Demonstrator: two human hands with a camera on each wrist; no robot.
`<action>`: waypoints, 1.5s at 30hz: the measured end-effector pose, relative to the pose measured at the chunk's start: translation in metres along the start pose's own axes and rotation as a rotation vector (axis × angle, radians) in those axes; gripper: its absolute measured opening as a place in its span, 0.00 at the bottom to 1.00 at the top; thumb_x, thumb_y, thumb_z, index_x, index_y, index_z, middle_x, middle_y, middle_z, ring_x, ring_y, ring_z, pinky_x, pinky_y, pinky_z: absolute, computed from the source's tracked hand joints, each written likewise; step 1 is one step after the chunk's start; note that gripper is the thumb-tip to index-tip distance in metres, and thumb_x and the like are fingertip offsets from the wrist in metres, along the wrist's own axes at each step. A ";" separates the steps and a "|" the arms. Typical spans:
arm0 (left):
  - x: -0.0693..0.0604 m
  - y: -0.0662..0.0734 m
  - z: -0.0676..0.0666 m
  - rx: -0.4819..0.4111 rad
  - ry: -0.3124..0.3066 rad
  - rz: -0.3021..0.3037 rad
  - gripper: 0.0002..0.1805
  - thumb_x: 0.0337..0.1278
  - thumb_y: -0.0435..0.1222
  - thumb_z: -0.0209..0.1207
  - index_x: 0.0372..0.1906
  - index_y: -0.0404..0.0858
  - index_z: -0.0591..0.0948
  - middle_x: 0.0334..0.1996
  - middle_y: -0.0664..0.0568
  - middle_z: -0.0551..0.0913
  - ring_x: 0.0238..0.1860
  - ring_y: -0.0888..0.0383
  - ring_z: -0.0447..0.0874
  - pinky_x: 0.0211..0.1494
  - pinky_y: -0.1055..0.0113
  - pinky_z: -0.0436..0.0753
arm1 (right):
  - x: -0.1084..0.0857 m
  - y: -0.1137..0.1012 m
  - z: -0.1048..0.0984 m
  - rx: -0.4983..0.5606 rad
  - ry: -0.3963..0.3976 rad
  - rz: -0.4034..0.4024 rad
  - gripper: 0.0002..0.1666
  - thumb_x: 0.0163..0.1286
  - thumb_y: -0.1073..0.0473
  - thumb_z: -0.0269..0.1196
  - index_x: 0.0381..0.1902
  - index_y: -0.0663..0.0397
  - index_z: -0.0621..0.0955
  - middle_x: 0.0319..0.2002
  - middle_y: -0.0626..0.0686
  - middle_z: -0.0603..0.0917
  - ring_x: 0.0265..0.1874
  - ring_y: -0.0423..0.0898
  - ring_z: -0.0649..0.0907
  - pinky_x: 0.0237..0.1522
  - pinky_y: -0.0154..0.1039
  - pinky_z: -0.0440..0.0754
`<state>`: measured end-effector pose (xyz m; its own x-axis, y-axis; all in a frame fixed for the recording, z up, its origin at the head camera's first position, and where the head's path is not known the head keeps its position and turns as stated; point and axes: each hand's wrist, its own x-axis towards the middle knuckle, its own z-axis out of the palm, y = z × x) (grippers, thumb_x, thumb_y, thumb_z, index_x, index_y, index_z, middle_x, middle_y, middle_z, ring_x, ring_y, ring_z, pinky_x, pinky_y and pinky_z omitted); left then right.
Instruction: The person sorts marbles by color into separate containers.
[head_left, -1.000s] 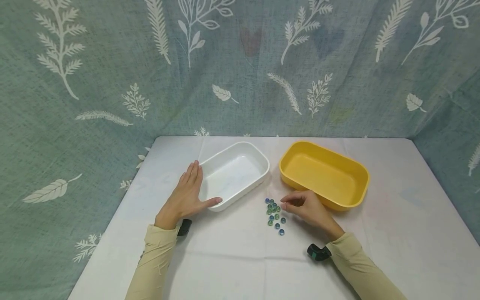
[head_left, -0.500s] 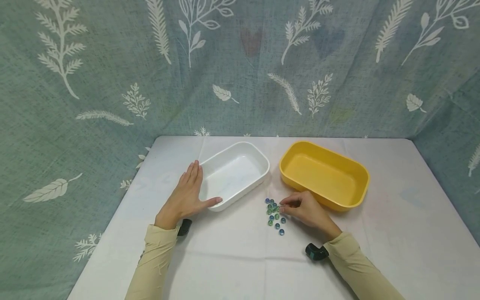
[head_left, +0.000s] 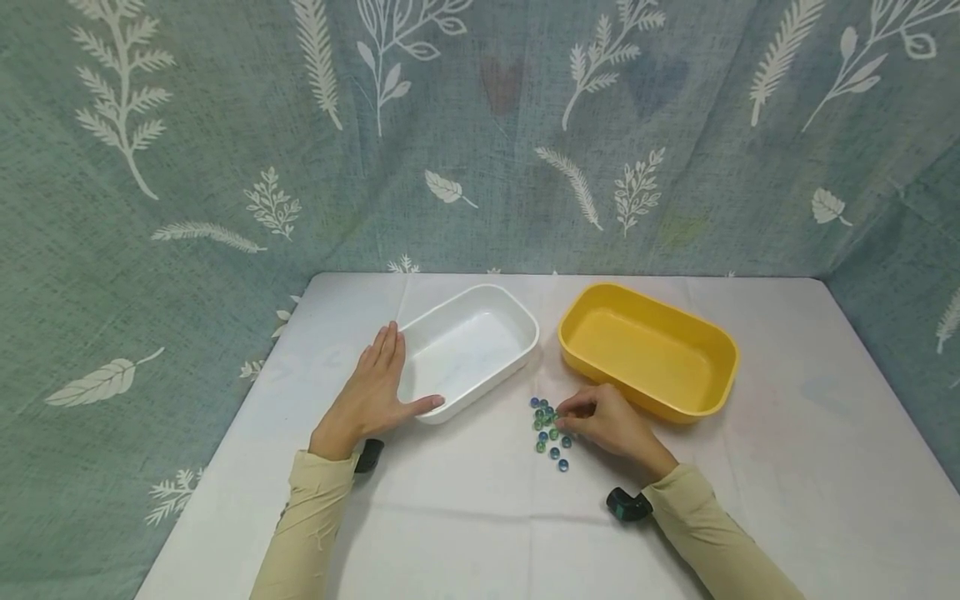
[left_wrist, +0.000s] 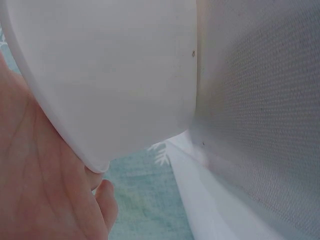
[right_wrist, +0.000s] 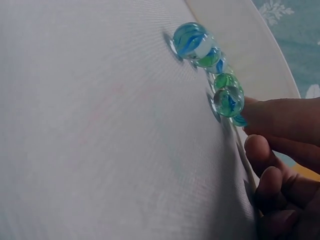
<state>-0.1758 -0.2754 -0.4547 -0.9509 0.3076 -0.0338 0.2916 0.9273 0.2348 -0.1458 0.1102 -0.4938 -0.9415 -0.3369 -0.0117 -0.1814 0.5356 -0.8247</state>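
A leaf-printed cloth (head_left: 495, 221) hangs behind the white table (head_left: 465, 542). Toward the table's far edge I see a white tray (head_left: 472, 346), my left hand (head_left: 372, 387) straight-fingered on its rim, and a yellow tray (head_left: 645, 354) to its right. Glass marbles (head_left: 554, 434) lie nearer me; my right hand (head_left: 611, 421) curls beside them, but I can't tell whether it pinches one.

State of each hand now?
Left hand: open, resting against the white tray.
Right hand: fingers bent at the marbles; cannot tell if holding one.
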 end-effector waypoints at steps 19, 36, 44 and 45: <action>-0.001 0.001 0.000 0.000 -0.017 -0.012 0.72 0.54 0.75 0.56 0.83 0.29 0.39 0.85 0.40 0.31 0.86 0.41 0.29 0.86 0.40 0.45 | 0.002 0.001 0.002 -0.005 0.010 0.014 0.06 0.60 0.62 0.75 0.35 0.56 0.91 0.27 0.48 0.84 0.29 0.41 0.77 0.30 0.28 0.73; 0.000 -0.001 0.000 0.011 -0.001 0.000 0.72 0.54 0.75 0.57 0.82 0.29 0.40 0.85 0.38 0.33 0.86 0.40 0.31 0.85 0.40 0.46 | -0.001 -0.008 -0.009 0.141 0.023 0.044 0.10 0.63 0.64 0.73 0.42 0.62 0.90 0.31 0.53 0.86 0.28 0.42 0.77 0.27 0.29 0.76; 0.000 -0.001 0.000 0.000 -0.001 0.004 0.71 0.54 0.75 0.56 0.82 0.29 0.40 0.85 0.38 0.32 0.86 0.41 0.31 0.86 0.40 0.46 | 0.002 -0.013 -0.017 0.208 0.058 0.065 0.12 0.64 0.59 0.74 0.44 0.58 0.91 0.29 0.52 0.86 0.23 0.42 0.78 0.21 0.32 0.76; 0.000 -0.001 0.000 -0.002 -0.002 0.005 0.71 0.55 0.75 0.56 0.82 0.29 0.40 0.85 0.39 0.32 0.86 0.40 0.31 0.85 0.40 0.46 | 0.003 -0.014 -0.017 0.210 0.068 0.055 0.12 0.64 0.59 0.74 0.44 0.57 0.91 0.30 0.53 0.87 0.24 0.42 0.78 0.22 0.32 0.77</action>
<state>-0.1757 -0.2761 -0.4544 -0.9491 0.3129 -0.0346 0.2964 0.9252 0.2369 -0.1513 0.1150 -0.4724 -0.9666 -0.2548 -0.0272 -0.0731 0.3761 -0.9237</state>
